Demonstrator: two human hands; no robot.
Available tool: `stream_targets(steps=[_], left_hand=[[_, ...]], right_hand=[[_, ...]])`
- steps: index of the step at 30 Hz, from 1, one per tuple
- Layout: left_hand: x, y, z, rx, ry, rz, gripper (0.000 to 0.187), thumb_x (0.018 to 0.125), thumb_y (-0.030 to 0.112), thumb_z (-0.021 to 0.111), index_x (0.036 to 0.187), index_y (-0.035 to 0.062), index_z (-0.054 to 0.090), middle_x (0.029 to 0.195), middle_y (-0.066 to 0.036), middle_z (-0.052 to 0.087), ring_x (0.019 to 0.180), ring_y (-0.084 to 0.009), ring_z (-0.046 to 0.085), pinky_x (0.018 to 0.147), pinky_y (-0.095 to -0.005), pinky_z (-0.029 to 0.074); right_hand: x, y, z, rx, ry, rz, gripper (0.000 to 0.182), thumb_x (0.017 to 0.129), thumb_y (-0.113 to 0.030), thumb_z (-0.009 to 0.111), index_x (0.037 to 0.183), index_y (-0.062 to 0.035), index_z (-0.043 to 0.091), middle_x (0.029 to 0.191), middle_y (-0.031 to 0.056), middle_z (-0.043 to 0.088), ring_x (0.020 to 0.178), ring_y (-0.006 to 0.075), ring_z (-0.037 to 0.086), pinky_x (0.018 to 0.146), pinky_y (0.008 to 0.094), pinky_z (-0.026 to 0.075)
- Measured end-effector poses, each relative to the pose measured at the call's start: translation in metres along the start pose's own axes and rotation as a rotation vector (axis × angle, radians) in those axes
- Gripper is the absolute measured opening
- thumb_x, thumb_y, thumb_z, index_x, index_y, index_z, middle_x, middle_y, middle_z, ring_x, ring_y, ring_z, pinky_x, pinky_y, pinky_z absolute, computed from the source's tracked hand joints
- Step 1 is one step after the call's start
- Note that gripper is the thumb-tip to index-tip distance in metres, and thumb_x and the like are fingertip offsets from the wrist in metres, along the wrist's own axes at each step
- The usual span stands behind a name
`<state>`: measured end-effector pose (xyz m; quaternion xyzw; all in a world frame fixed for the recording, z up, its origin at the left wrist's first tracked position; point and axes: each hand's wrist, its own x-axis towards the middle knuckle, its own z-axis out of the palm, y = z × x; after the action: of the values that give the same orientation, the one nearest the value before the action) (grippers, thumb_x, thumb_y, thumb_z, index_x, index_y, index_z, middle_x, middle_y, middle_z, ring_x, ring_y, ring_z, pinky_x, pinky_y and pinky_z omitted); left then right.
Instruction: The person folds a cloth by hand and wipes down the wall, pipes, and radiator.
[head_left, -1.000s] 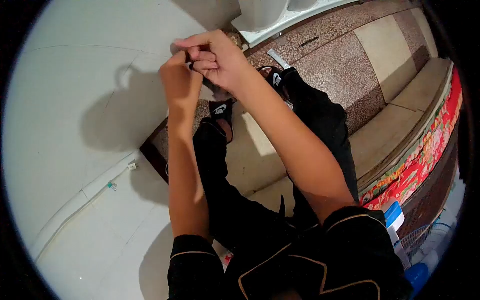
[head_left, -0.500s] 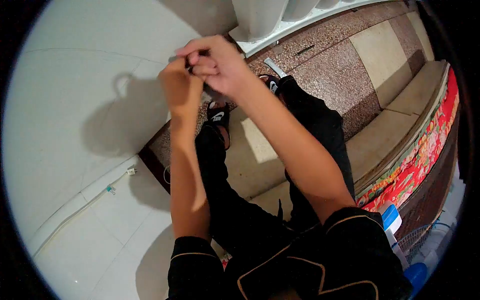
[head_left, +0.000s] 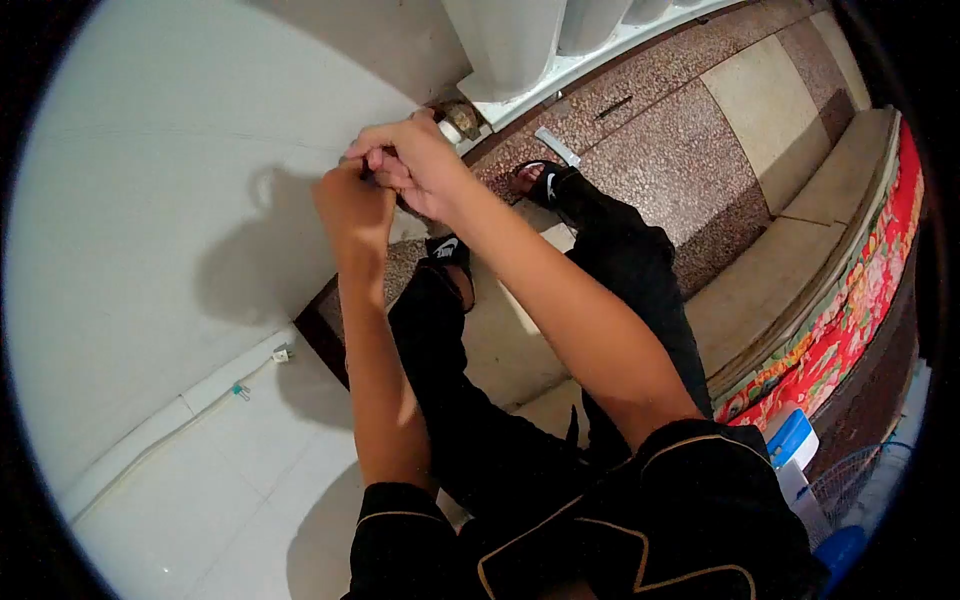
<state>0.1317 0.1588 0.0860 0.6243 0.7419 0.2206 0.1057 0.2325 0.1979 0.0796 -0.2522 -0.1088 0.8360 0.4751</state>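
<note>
My left hand (head_left: 350, 195) is closed, its back toward me, near the white wall. Against it is my right hand (head_left: 412, 165), with its fingers curled in a pinch beside the left thumb side. A small dark spot shows between the two hands, but what they hold there, if anything, is hidden. Both forearms reach forward over my black trousers (head_left: 480, 420).
Black sandals (head_left: 447, 249) are on my feet on the stone-patterned floor. A white object (head_left: 450, 131) lies by the wall corner. White balusters (head_left: 505, 50) stand ahead. At the right are a red floral cloth (head_left: 868, 290) and a blue-and-white item (head_left: 792, 438).
The view has shifted slightly. My hands sit a little lower in it, still together, and the white object by the corner has come into sight. My right foot shows more fully.
</note>
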Motion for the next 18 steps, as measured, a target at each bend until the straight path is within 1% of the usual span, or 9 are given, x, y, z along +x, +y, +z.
stream_targets(steps=[1,6,8,12,14,15,16,17,18], left_hand=[[-0.002,0.0,-0.001,-0.074,0.0,0.02,0.01,0.075,0.007,0.064,0.079,-0.0015,0.065,0.07,-0.02,0.063,0.061,-0.0188,0.059,0.059,-0.0335,0.045],[0.001,0.01,0.0,-0.174,0.101,0.068,0.014,0.074,0.011,0.066,0.076,-0.0028,0.063,0.068,-0.021,0.062,0.055,-0.0208,0.057,0.057,-0.0349,0.045],[0.001,0.008,-0.004,0.032,-0.021,0.086,0.016,0.073,0.011,0.067,0.074,-0.0038,0.061,0.067,-0.021,0.062,0.056,-0.0192,0.057,0.056,-0.036,0.045],[0.003,-0.009,0.0,0.116,-0.022,0.114,0.018,0.068,0.01,0.068,0.074,-0.0046,0.058,0.067,-0.022,0.06,0.057,-0.0179,0.056,0.055,-0.037,0.044],[-0.006,-0.011,-0.004,-0.327,0.068,0.013,0.02,0.065,0.007,0.068,0.076,-0.0053,0.057,0.066,-0.019,0.06,0.059,-0.0163,0.054,0.056,-0.0364,0.044],[-0.008,-0.013,-0.001,-0.325,0.056,0.007,0.02,0.065,0.007,0.068,0.076,-0.0053,0.057,0.066,-0.019,0.06,0.059,-0.0163,0.054,0.056,-0.0364,0.044],[-0.005,-0.016,0.004,-0.158,0.015,0.045,0.019,0.067,0.009,0.069,0.077,-0.0048,0.059,0.067,-0.019,0.062,0.06,-0.0229,0.058,0.057,-0.0366,0.045],[-0.002,-0.019,0.005,0.013,-0.02,0.089,0.019,0.068,0.01,0.069,0.077,-0.0044,0.062,0.068,-0.019,0.064,0.061,-0.0295,0.062,0.059,-0.0368,0.046],[-0.003,-0.025,0.004,0.018,-0.017,0.097,0.019,0.068,0.01,0.069,0.077,-0.0044,0.062,0.068,-0.019,0.064,0.061,-0.0295,0.062,0.059,-0.0368,0.046]], right_hand=[[0.001,0.001,-0.002,0.024,0.003,0.05,0.011,0.071,0.001,0.064,0.063,0.0029,0.056,0.058,0.006,0.053,0.039,0.0059,0.036,0.036,0.0205,0.022],[-0.014,-0.015,0.009,0.002,-0.023,-0.074,0.012,0.069,0.001,0.064,0.063,0.0017,0.055,0.058,0.0061,0.053,0.04,0.0075,0.04,0.038,0.0222,0.024],[-0.008,-0.004,0.004,-0.054,0.039,-0.035,0.013,0.07,0.0,0.065,0.066,0.0016,0.053,0.06,0.0068,0.054,0.043,0.0097,0.043,0.039,0.0227,0.028],[-0.015,-0.003,0.016,0.073,-0.001,-0.004,0.016,0.068,0.0,0.068,0.069,0.0017,0.052,0.064,0.0087,0.057,0.052,0.0133,0.051,0.043,0.0241,0.036],[-0.015,-0.001,0.014,0.016,-0.039,-0.049,0.016,0.067,0.0,0.069,0.07,0.0014,0.053,0.065,0.0093,0.057,0.055,0.0135,0.054,0.044,0.0248,0.038],[-0.016,0.002,0.013,-0.067,-0.073,-0.096,0.015,0.066,0.0,0.069,0.069,0.0011,0.055,0.065,0.0096,0.057,0.055,0.0131,0.054,0.044,0.0253,0.038],[-0.004,0.01,0.002,0.087,0.008,-0.059,0.011,0.066,-0.001,0.069,0.066,0.0011,0.058,0.064,0.0093,0.057,0.055,0.0119,0.053,0.042,0.0243,0.035],[0.001,0.02,-0.007,0.091,0.002,-0.059,0.011,0.066,-0.001,0.069,0.066,0.0011,0.058,0.064,0.0093,0.057,0.055,0.0119,0.053,0.042,0.0243,0.035],[0.001,0.019,-0.008,0.076,-0.04,-0.02,0.011,0.067,-0.003,0.069,0.064,0.0012,0.059,0.063,0.0086,0.057,0.054,0.0114,0.053,0.042,0.0236,0.033]])
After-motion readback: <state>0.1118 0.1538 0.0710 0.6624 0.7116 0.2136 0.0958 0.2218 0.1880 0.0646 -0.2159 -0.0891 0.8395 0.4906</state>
